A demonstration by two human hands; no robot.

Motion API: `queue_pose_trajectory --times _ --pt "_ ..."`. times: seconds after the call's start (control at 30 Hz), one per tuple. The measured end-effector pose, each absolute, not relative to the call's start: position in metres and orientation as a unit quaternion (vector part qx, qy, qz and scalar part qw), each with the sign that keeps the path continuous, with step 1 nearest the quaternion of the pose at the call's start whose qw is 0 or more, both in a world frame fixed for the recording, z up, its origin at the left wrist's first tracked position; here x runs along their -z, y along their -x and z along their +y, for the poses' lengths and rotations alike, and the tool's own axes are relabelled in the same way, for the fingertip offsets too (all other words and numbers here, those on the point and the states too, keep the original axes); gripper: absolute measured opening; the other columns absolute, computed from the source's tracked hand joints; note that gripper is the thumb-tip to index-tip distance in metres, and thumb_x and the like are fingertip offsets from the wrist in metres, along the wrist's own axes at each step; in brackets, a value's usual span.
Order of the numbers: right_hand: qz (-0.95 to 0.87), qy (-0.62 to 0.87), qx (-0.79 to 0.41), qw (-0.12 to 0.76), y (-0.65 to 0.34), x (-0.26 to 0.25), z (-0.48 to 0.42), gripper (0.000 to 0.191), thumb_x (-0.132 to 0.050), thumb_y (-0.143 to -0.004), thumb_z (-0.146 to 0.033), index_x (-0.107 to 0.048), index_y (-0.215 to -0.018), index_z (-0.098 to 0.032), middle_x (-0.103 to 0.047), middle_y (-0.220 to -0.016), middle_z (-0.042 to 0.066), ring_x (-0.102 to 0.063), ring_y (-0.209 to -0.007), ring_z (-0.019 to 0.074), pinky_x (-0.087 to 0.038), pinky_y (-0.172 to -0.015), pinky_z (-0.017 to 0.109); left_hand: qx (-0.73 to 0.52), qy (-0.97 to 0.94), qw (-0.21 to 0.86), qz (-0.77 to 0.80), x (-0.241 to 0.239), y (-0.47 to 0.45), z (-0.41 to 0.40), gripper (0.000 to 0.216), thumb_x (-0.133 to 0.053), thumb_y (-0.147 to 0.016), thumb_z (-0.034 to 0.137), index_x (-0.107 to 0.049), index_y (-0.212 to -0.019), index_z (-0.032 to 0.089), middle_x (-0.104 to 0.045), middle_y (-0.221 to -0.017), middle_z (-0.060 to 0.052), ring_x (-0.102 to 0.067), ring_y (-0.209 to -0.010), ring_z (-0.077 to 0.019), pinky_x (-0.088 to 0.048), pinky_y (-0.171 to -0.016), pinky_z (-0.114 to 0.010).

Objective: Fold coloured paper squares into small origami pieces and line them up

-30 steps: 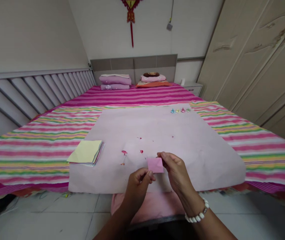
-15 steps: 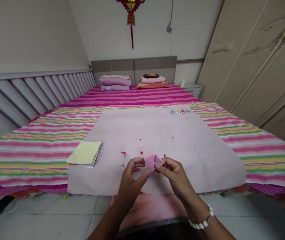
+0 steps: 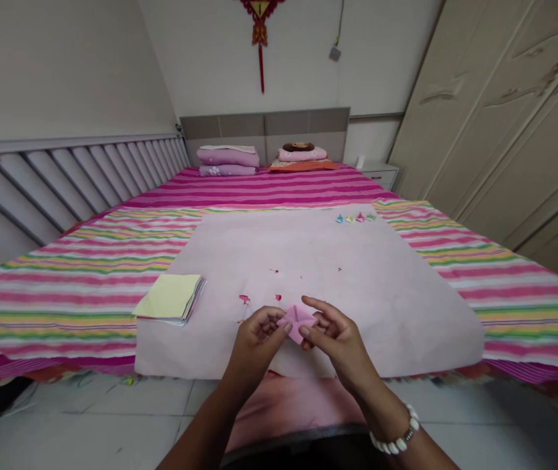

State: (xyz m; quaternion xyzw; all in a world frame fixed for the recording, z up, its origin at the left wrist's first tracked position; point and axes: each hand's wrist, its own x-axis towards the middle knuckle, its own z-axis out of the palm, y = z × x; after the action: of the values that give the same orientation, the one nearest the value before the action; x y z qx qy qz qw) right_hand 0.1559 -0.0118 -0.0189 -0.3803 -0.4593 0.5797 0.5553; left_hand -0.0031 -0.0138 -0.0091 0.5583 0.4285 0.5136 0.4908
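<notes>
Between my two hands is a small folded piece of pink paper (image 3: 297, 320), with a crease and pointed corners showing. My left hand (image 3: 262, 333) pinches its left corner between thumb and fingers. On the other side my right hand (image 3: 330, 331) grips the right edge, thumb on top and the index finger raised away from the paper. The paper is held just above a large pale sheet (image 3: 391, 294) near its front edge. A stack of coloured paper squares (image 3: 168, 297), pale yellow on top, lies to the left on that sheet.
Several small folded paper pieces (image 3: 360, 217) stand in a row at the sheet's far right corner. Small red printed marks or scraps (image 3: 244, 299) dot the sheet. The striped bed (image 3: 87, 261) surrounds it, with folded bedding (image 3: 228, 160) by the headboard and a wardrobe (image 3: 504, 117) at right.
My left hand has closed on the paper's left corner. The pink paper has turned and sits slightly lower and to the left. My right index finger has lifted.
</notes>
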Motion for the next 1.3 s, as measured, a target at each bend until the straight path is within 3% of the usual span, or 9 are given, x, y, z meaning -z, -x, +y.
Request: queue_pose_trajectory --times 0.17,0.37,0.6,0.83,0.97,1.07,1.13,1.23,1.3 --pt "-0.49 0.389 -0.563 0.539 -0.154 0.018 -0.014 0.025 -0.073 -0.072 -0.029 -0.071 -0.095 -0.02 -0.064 -0.051 -0.002 -0.058 -0.05 0.0136 -0.046 -0.056 0.028 -0.527 -0.521 0.512 0.434 0.005 0.001 -0.013 0.013 -0.07 -0.071 0.026 -0.064 -0.077 0.016 -0.059 -0.065 0.002 -0.054 -0.062 -0.0097 -0.043 -0.06 -0.021" --pt "-0.477 0.389 -0.564 0.55 -0.155 0.019 -0.013 0.01 -0.069 -0.074 -0.025 -0.073 -0.082 -0.021 -0.066 -0.053 -0.001 -0.058 -0.051 0.0136 -0.045 -0.057 0.027 -0.515 -0.528 0.519 0.432 0.003 0.004 -0.015 0.008 -0.069 -0.072 0.022 -0.071 -0.078 0.018 -0.065 -0.067 0.0 -0.057 -0.063 -0.0119 -0.046 -0.062 -0.023" --pt "-0.462 0.359 -0.585 0.562 -0.155 0.02 -0.012 0.015 -0.06 -0.071 -0.013 -0.072 -0.079 -0.02 -0.066 -0.055 -0.001 -0.06 -0.054 0.0138 -0.045 -0.062 0.028 -0.512 -0.566 0.518 0.388 0.003 0.008 -0.014 0.014 -0.061 -0.077 0.019 -0.074 -0.081 0.018 -0.067 -0.077 -0.003 -0.059 -0.072 -0.0139 -0.047 -0.07 -0.026" --pt "-0.485 0.315 -0.6 0.553 -0.154 0.018 -0.013 0.012 -0.063 -0.076 -0.022 -0.069 -0.086 -0.018 -0.066 -0.064 0.001 -0.059 -0.06 0.0147 -0.046 -0.061 0.028 -0.531 -0.552 0.458 0.452 0.009 0.0 -0.014 0.009 -0.075 -0.067 0.022 -0.071 -0.072 0.016 -0.067 -0.075 -0.003 -0.06 -0.069 -0.0146 -0.047 -0.065 -0.025" --pt "-0.456 0.362 -0.58 0.57 -0.151 0.016 -0.011 0.036 -0.078 -0.066 -0.023 -0.065 -0.1 -0.02 -0.065 -0.067 -0.002 -0.06 -0.058 0.0134 -0.046 -0.055 0.026 -0.54 -0.531 0.471 0.452 0.012 -0.004 -0.016 0.013 -0.073 -0.069 0.023 -0.068 -0.078 0.016 -0.066 -0.07 -0.002 -0.06 -0.066 -0.0134 -0.047 -0.065 -0.024" --pt "-0.449 0.358 -0.576 0.582 -0.15 0.015 -0.01 0.053 -0.078 -0.066 -0.024 -0.059 -0.115 -0.021 -0.062 -0.065 -0.004 -0.058 -0.056 0.0121 -0.045 -0.054 0.024 -0.553 -0.475 0.521 0.445 0.011 -0.006 -0.015 0.039 -0.076 -0.066 0.024 -0.063 -0.102 0.016 -0.067 -0.07 0.0 -0.06 -0.066 -0.0132 -0.047 -0.065 -0.024" --pt "-0.452 0.358 -0.575 0.58 -0.149 0.015 -0.009 0.062 -0.078 -0.066 -0.023 -0.055 -0.123 -0.022 -0.061 -0.062 -0.006 -0.057 -0.055 0.0114 -0.044 -0.053 0.024 -0.532 -0.45 0.567 0.44 0.009 -0.006 -0.015 0.046 -0.077 -0.065 0.026 -0.062 -0.107 0.016 -0.068 -0.072 -0.001 -0.06 -0.066 -0.0133 -0.047 -0.065 -0.024" --pt "-0.453 0.363 -0.58 0.571 -0.15 0.016 -0.009 0.069 -0.079 -0.065 -0.023 -0.051 -0.128 -0.021 -0.061 -0.061 -0.007 -0.058 -0.054 0.0114 -0.044 -0.053 0.024 -0.478 -0.455 0.609 0.44 0.007 -0.004 -0.014 0.024 -0.074 -0.068 0.029 -0.068 -0.083 0.012 -0.067 -0.067 -0.002 -0.058 -0.065 -0.0134 -0.044 -0.064 -0.024" --pt "-0.449 0.363 -0.589 0.565 -0.151 0.016 -0.01 0.071 -0.078 -0.066 -0.023 -0.049 -0.131 -0.02 -0.062 -0.062 -0.006 -0.058 -0.053 0.0115 -0.045 -0.055 0.025 -0.469 -0.467 0.602 0.447 0.006 -0.002 -0.014 0.02 -0.071 -0.071 0.032 -0.067 -0.069 0.012 -0.065 -0.064 -0.002 -0.056 -0.065 -0.0139 -0.043 -0.064 -0.025"
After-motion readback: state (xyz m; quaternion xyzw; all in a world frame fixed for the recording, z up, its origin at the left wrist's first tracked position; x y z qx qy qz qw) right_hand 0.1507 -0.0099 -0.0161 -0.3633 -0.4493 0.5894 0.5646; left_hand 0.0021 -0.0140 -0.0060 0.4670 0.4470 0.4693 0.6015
